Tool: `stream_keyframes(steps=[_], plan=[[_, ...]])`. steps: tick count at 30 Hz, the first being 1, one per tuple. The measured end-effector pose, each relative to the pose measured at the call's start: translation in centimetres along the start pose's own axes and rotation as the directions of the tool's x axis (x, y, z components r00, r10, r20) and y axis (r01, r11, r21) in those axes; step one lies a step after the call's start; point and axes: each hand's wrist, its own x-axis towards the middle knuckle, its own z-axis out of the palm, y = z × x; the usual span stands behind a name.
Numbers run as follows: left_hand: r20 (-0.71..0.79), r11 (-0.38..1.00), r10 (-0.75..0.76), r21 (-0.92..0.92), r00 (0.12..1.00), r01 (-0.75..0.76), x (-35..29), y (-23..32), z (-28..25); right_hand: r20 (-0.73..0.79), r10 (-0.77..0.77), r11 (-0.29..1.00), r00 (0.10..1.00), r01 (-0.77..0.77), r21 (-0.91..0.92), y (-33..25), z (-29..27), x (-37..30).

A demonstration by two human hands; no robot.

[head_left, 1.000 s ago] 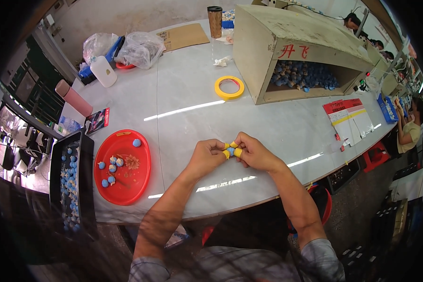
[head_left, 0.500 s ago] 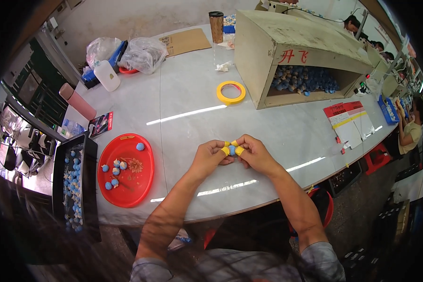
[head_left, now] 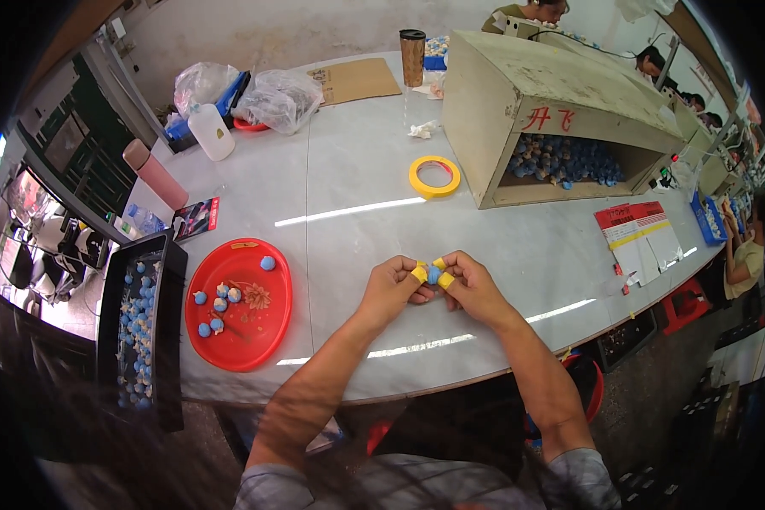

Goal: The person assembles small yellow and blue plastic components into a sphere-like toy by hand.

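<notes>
Between both hands, just above the grey tabletop (head_left: 357,246), is a small round blue piece (head_left: 434,275). My left hand (head_left: 394,287) pinches it from the left, and my right hand (head_left: 467,287) pinches it from the right. Yellow tape wraps the thumb and finger tips of both hands. Fingers cover part of the piece, so its fine detail cannot be made out. To the left lies a red round tray (head_left: 245,353) with several blue-and-cream balls (head_left: 221,304) and a little heap of tan scraps (head_left: 256,297).
A black bin (head_left: 175,340) of similar balls stands far left. Beyond my hands are a roll of yellow tape (head_left: 417,189) and a beige metal box (head_left: 476,110) full of blue pieces. Papers (head_left: 642,246) lie right; a pink flask (head_left: 157,177), white bottle (head_left: 211,134) and tumbler (head_left: 412,64) stand farther back.
The view has shifted a little, so the table's contents appear farther right. Both hands keep their pinch on the blue piece, with the fingers slightly rearranged around it.
</notes>
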Motion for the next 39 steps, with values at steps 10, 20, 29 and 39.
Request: stream_keyframes(steps=[10, 20, 29, 39], plan=[[0.025, 0.996, 0.077, 0.035, 0.997, -0.078, -0.6, 0.1, -0.2, 0.014, -0.045, 0.998, 0.999, 0.045, 0.037, 0.5, 1.0, 0.3], [-0.315, 0.965, 0.194, 0.233, 0.929, -0.122, -2.7, 4.2, -3.0, -0.136, -0.028, 0.998, 0.990, 0.035, 0.049, 1.2, 0.1, 0.3], [-0.471, 0.422, 0.383, 0.854, 0.795, 0.303, -12.0, 6.4, -15.7, -0.525, -0.076, 0.997, 0.848, 0.060, -0.048, 0.1, -8.7, 1.8], [-0.219, 0.225, 0.689, 0.971, 0.691, 0.084, -10.4, 6.0, -7.1, -0.500, -0.445, 0.317, 0.743, -0.391, -0.864, -2.6, -18.6, 10.1]])
